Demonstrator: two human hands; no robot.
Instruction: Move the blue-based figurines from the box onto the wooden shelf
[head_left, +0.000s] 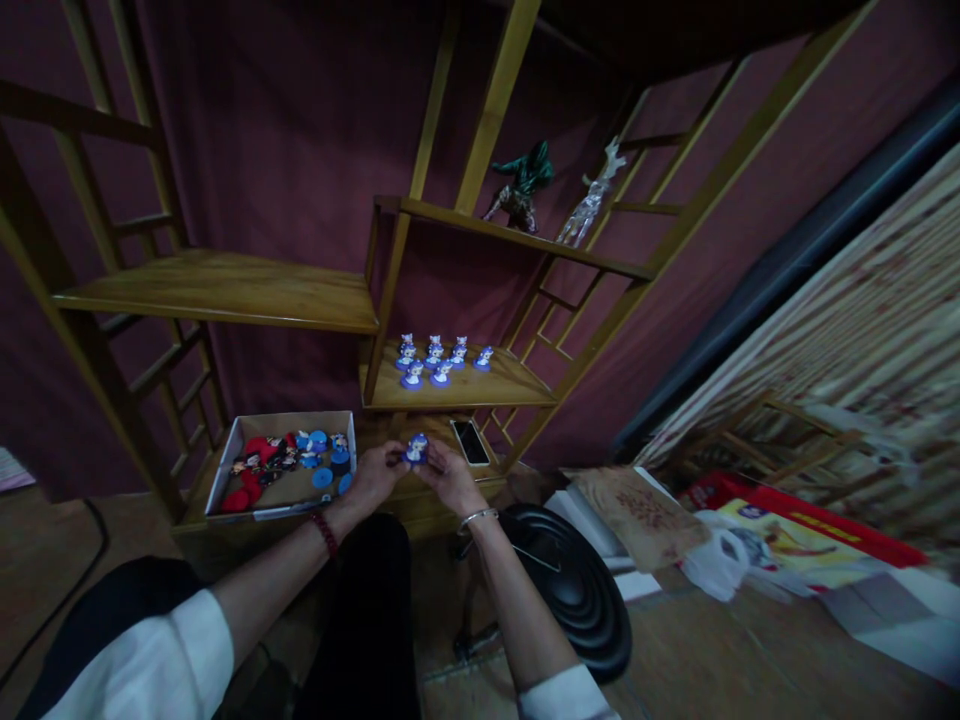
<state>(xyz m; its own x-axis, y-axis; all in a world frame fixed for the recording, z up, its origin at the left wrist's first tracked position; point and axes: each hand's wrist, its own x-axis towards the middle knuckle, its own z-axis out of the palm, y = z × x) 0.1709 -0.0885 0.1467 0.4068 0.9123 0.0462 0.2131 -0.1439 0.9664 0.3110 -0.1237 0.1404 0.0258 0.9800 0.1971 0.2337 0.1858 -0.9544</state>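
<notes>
Between my fingertips is a small purple-and-white figurine point(416, 449) on a purple base, held upright above the lowest shelf. My left hand point(379, 472) pinches it from one side and my right hand point(451, 478) grips the other side. Straight ahead, on the wooden shelf point(510, 390), stand several similar purple-and-white figurines point(441, 373), grouped in rows. To the left of my hands, an open cardboard box point(281, 500) holds red-and-black figurines point(262, 458) and blue figurines with round blue bases point(322, 478).
A phone point(470, 442) lies right of my hands on the lowest shelf. Above stand a green-hooded statue point(525, 185) and a clear glass figure point(592, 205). A black round stool point(577, 590) is beside my right forearm. Boxes and a plastic bag point(716, 560) occupy the floor at right.
</notes>
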